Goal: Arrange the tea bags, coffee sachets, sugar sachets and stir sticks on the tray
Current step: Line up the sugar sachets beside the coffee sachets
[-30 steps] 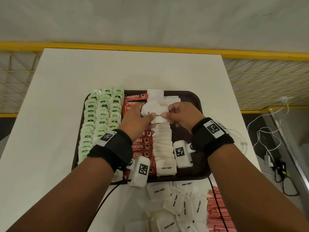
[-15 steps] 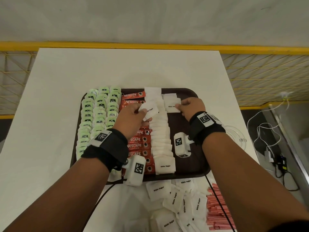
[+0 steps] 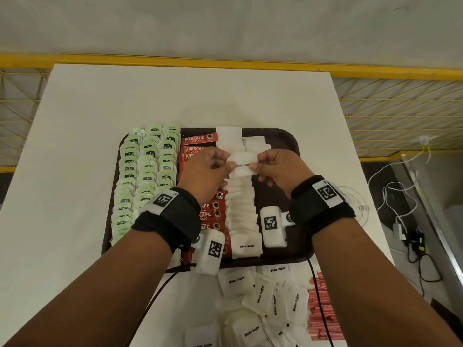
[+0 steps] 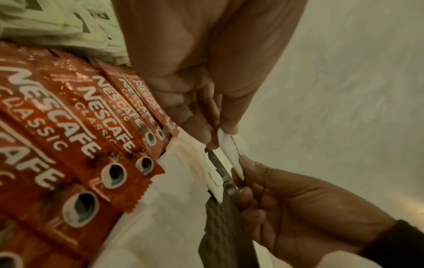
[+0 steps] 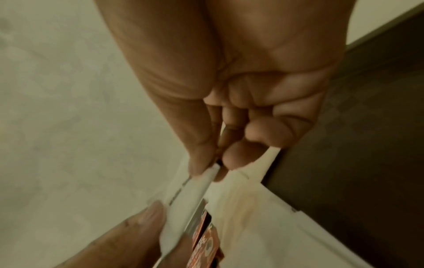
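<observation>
Both hands are holding one white sugar sachet (image 3: 242, 163) above the tray (image 3: 288, 139), over the far part of the sugar column (image 3: 241, 209). The left hand (image 3: 203, 171) is pinching its left edge and the right hand (image 3: 280, 169) is pinching its right edge, each with thumb against fingertips while the remaining fingers (image 5: 266, 134) are curling loosely into the palm. Holding it by the two ends is probably keeping the packet flat and square, so it can go down overlapping its neighbours like the rest of the row. Both wrists are angling inward and knuckles are facing up, the forearms converging from the near side.

On the tray, tea bags (image 3: 145, 176) are filling the left side in overlapping rows, coffee sachets (image 3: 198, 140) are running just right of them, then the sugar column, with a second short stack of sugar starting at the far end. The right part of the tray is lying bare. On the counter (image 3: 75, 146) near the tray's near edge, loose sugar sachets (image 3: 260, 294) are lying in a heap, and pink stir sticks (image 3: 323, 309) are waiting just right of them, not yet on the tray
</observation>
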{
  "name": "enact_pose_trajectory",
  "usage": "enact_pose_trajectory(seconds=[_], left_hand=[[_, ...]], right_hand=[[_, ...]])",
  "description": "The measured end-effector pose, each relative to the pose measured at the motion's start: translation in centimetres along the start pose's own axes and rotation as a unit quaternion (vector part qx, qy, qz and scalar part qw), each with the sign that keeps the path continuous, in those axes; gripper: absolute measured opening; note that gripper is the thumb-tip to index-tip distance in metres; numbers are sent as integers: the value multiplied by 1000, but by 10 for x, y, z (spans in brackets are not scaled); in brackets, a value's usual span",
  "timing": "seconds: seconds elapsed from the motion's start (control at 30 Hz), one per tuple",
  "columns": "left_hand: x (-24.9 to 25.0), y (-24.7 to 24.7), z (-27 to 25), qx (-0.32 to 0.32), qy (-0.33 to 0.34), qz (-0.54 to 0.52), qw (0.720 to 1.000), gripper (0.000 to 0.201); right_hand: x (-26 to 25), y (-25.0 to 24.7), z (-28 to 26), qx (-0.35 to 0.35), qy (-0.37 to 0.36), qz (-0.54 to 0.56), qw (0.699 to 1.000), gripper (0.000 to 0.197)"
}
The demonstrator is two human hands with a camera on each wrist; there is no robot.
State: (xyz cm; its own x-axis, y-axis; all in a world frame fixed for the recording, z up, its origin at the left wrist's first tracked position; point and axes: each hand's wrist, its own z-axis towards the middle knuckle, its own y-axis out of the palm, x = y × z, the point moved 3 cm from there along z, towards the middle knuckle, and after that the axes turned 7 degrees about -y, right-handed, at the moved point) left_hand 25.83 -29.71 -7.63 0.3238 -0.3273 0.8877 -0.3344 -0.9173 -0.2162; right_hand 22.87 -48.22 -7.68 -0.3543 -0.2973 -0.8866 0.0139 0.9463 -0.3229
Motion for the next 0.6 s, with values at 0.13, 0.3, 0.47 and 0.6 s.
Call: enact_pose_trajectory(seconds=[0.13, 0.3, 0.47, 0.6], left_hand=[[-2, -2, -3, 10, 0, 9, 1000, 16], [-6, -7, -13, 12, 0, 16, 1000, 13], [-12, -13, -27, 18, -4, 31, 999, 12], [-15, -20, -46, 34, 8, 50, 998, 7]], right_hand=[[23, -20, 6, 119, 23, 8, 993, 8], [40, -27, 15, 136, 66, -70, 986, 7], [39, -25, 28, 127, 74, -170, 974, 25], [37, -25, 20, 141, 74, -202, 966, 30]])
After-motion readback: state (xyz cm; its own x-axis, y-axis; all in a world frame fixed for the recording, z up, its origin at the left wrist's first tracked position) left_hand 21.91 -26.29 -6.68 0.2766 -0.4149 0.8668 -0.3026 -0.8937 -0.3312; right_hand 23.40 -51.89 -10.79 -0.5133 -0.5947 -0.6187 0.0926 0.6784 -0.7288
